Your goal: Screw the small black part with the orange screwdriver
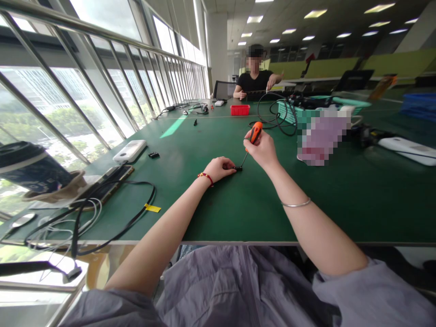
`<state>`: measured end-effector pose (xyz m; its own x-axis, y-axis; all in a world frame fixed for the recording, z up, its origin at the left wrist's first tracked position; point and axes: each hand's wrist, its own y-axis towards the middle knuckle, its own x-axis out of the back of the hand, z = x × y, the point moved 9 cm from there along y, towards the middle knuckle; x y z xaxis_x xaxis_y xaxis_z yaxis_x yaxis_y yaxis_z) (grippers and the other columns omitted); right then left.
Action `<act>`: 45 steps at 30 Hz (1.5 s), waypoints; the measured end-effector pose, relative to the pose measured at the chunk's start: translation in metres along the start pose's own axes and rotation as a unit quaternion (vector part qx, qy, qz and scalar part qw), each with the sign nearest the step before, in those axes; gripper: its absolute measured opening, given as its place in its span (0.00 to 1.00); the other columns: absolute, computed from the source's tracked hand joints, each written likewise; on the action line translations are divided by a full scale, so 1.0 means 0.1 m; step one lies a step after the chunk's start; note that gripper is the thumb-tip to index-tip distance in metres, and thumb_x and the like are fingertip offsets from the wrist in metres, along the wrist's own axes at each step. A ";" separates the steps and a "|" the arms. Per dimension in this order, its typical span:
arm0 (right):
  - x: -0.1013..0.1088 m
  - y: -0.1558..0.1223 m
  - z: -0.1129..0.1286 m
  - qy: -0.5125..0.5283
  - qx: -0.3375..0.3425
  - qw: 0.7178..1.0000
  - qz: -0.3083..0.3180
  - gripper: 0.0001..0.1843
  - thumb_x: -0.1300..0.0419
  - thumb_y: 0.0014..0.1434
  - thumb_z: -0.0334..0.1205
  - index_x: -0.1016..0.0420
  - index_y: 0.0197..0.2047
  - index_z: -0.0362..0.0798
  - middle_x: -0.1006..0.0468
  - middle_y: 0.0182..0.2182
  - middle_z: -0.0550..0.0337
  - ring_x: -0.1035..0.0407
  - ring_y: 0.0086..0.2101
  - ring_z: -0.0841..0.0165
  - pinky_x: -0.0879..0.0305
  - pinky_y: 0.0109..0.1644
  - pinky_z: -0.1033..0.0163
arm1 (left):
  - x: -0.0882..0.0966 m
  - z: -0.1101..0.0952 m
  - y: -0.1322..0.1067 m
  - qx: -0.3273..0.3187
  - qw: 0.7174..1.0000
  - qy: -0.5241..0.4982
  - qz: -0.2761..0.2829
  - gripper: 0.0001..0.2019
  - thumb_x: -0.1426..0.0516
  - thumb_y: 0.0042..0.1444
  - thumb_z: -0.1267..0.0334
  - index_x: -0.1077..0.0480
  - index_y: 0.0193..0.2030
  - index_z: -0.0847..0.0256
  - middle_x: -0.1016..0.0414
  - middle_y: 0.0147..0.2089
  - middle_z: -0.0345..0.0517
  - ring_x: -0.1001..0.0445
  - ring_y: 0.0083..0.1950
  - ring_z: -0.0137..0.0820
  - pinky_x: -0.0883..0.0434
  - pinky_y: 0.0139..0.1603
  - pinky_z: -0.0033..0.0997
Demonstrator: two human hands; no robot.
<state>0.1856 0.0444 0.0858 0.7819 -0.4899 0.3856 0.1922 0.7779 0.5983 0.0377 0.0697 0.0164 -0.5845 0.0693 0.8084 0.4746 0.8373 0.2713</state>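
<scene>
My right hand [261, 147] is closed around the orange and black handle of a screwdriver [256, 131]. The tool is tilted, its thin shaft running down and to the left. Its tip meets or nearly meets a small black part [238, 168] lying on the green table [211, 213]. From the left, my left hand [220, 169] pinches that part against the tabletop with its fingers. What exactly the part is, I cannot make out.
Two more small black pieces [154, 155] [195, 122] lie farther off. Across the table a person [255, 81] sits behind a red bin [240, 110]. A teal basket [288, 112] with cables stands right. Phone [109, 184], cords and a cup [30, 168] lie left.
</scene>
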 end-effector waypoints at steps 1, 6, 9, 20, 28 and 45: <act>0.01 -0.01 0.01 -0.008 -0.002 1.000 -0.004 0.11 0.43 0.49 0.49 0.31 0.32 0.51 0.28 0.23 0.63 0.32 0.26 0.65 0.34 0.34 0.59 | 0.00 0.00 0.00 -0.002 1.000 0.001 0.000 0.08 0.38 0.48 0.61 0.24 0.34 0.63 0.25 0.31 0.43 0.30 0.31 0.28 0.32 0.34 0.27; 0.01 -0.02 0.00 -0.012 -0.027 1.000 -0.006 0.14 0.42 0.49 0.54 0.32 0.27 0.52 0.28 0.21 0.62 0.31 0.27 0.64 0.34 0.35 0.58 | 0.00 -0.01 0.00 -0.006 1.000 -0.005 0.002 0.08 0.38 0.48 0.62 0.24 0.34 0.63 0.25 0.31 0.43 0.30 0.31 0.28 0.31 0.34 0.27; -0.02 0.00 -0.02 0.012 -0.027 1.000 0.009 0.11 0.42 0.49 0.50 0.32 0.27 0.51 0.28 0.23 0.61 0.31 0.28 0.64 0.34 0.34 0.59 | 0.00 0.00 0.00 -0.006 1.000 -0.007 0.001 0.09 0.38 0.48 0.62 0.24 0.34 0.64 0.26 0.31 0.43 0.30 0.31 0.28 0.32 0.34 0.26; 0.05 0.02 -0.03 -0.034 -0.023 0.999 -0.029 0.14 0.42 0.49 0.52 0.31 0.32 0.51 0.29 0.24 0.60 0.32 0.29 0.62 0.34 0.38 0.54 | -0.02 0.02 0.01 -0.008 1.000 -0.007 0.004 0.10 0.38 0.48 0.61 0.24 0.35 0.64 0.25 0.32 0.44 0.30 0.32 0.28 0.32 0.34 0.26; 0.02 0.02 -0.06 -0.004 -0.025 1.000 -0.012 0.13 0.42 0.48 0.47 0.31 0.37 0.50 0.31 0.22 0.64 0.34 0.25 0.66 0.34 0.35 0.56 | -0.02 0.02 0.01 -0.010 1.000 -0.004 0.002 0.10 0.39 0.48 0.61 0.24 0.35 0.64 0.25 0.32 0.43 0.30 0.31 0.28 0.32 0.34 0.27; 0.08 0.00 0.04 -0.043 -0.008 0.998 -0.044 0.12 0.46 0.52 0.50 0.36 0.26 0.51 0.28 0.24 0.56 0.30 0.30 0.60 0.32 0.40 0.53 | -0.02 0.01 0.01 -0.008 1.000 0.019 -0.009 0.08 0.39 0.49 0.61 0.24 0.35 0.63 0.25 0.33 0.43 0.30 0.32 0.28 0.31 0.35 0.28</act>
<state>0.1898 0.0388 0.0913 0.7079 -0.5881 0.3912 0.2681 0.7361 0.6216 0.0392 0.0708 0.0142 -0.5674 0.0325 0.8228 0.4743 0.8297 0.2943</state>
